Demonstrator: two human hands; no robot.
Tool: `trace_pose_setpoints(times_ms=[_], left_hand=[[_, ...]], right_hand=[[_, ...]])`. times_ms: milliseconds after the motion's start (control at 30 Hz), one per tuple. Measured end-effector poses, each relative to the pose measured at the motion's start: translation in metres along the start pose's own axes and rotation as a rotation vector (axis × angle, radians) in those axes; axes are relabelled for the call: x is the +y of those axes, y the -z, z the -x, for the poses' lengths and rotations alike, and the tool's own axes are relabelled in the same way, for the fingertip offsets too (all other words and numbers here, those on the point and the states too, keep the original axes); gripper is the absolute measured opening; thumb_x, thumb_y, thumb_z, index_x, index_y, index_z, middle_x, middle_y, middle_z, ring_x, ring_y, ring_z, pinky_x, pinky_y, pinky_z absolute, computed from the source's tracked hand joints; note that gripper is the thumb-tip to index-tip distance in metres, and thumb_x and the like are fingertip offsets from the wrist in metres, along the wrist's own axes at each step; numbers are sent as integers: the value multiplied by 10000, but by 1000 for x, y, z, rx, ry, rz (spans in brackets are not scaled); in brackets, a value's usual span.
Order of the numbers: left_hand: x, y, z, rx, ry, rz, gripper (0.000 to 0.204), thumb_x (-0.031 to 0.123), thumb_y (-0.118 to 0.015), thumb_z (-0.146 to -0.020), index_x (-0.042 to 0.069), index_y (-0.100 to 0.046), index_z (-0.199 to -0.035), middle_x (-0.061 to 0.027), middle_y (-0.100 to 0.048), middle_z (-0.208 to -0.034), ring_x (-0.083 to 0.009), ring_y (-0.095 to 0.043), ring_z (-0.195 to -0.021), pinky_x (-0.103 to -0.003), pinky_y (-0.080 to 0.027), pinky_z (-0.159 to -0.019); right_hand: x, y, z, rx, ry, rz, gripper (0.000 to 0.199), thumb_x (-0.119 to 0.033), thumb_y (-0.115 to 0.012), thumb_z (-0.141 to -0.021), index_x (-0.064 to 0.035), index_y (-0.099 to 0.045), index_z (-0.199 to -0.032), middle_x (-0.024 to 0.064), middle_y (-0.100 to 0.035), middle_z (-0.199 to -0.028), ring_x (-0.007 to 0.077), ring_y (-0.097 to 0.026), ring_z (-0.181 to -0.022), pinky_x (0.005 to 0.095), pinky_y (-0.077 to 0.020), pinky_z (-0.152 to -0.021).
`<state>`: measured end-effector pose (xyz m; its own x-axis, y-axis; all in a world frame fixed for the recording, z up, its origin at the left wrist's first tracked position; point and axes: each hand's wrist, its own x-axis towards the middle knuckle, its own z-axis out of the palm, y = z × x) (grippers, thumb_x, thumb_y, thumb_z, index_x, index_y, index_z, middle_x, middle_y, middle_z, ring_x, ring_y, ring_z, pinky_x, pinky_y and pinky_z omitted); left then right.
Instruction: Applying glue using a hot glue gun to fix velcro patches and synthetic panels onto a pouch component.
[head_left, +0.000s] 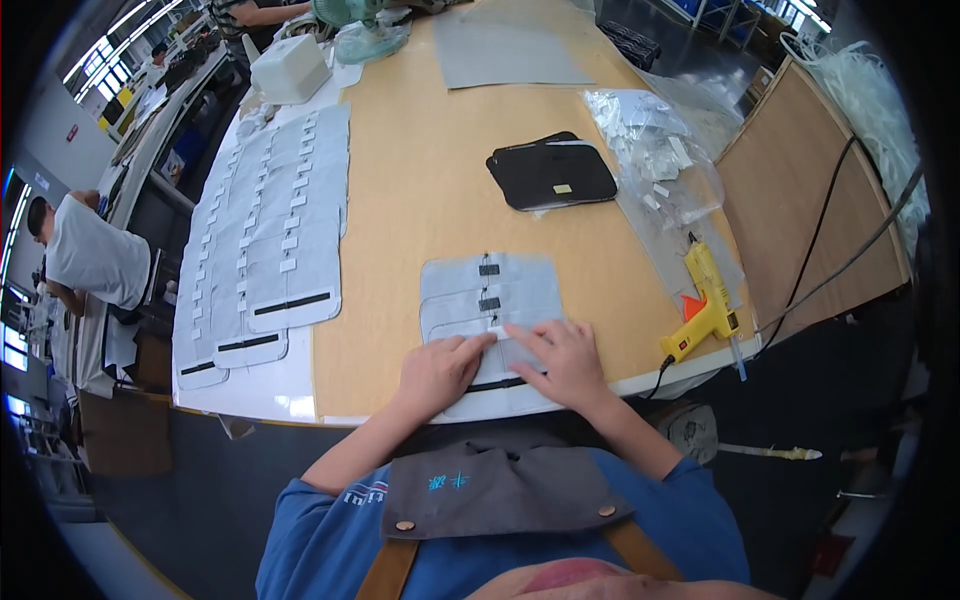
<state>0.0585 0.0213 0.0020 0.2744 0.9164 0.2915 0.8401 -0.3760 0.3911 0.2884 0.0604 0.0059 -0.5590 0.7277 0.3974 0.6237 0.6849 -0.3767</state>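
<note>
A grey fabric piece (530, 279) lies flat at the table's front edge, with two dark patches along its middle and a black strip (496, 384) near its lower end. My left hand (438, 374) rests on its left side, index finger stretched toward a small whitish spot at the centre, the other fingers bent. From the right, my right hand (566, 364) lies on the fabric with fingers apart, its index tip close to the left one. Both hands press down and grip nothing visible. What sits under the fingertips is hidden.
Stacked grey fabric panels (290, 200) with white tags lie at the left. Black flat pieces (555, 172) are beyond my hands. A yellow glue gun (708, 310) with a cord and clear plastic bags (660, 160) are at the right. A white container (290, 70) stands far left; a person sits beyond.
</note>
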Motion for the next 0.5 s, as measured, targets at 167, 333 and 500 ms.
trace_pose_setpoints(times_ms=[167, 333, 500], left_hand=[[-1, 6, 0, 1, 145, 139, 355, 178, -634, -942, 181, -577, -1292, -68, -593, -649, -261, -630, -597, -381, -471, -535], [-9, 3, 2, 109, 247, 330, 231, 187, -631, -958, 131, -585, -1177, -75, -578, -641, -256, -605, -552, -379, -457, -514], [-12, 0, 3, 192, 275, 416, 123, 154, -666, -941, 89, -583, -1006, -57, -549, -613, -211, -567, -512, -342, -427, -484]], right_hand=[[42, 24, 39, 394, -173, 168, 389, -244, -753, -843, -60, -661, -1173, 94, -597, -955, 291, -570, -899, 447, -433, -823], [88, 88, 84, 590, -725, 287, 291, -278, -714, -902, -11, -620, -973, 146, -586, -933, 329, -564, -882, 434, -454, -800], [109, 99, 112, 252, -1189, 263, 462, -454, -692, -902, -1, -604, -893, 174, -640, -855, 361, -623, -826, 457, -484, -765]])
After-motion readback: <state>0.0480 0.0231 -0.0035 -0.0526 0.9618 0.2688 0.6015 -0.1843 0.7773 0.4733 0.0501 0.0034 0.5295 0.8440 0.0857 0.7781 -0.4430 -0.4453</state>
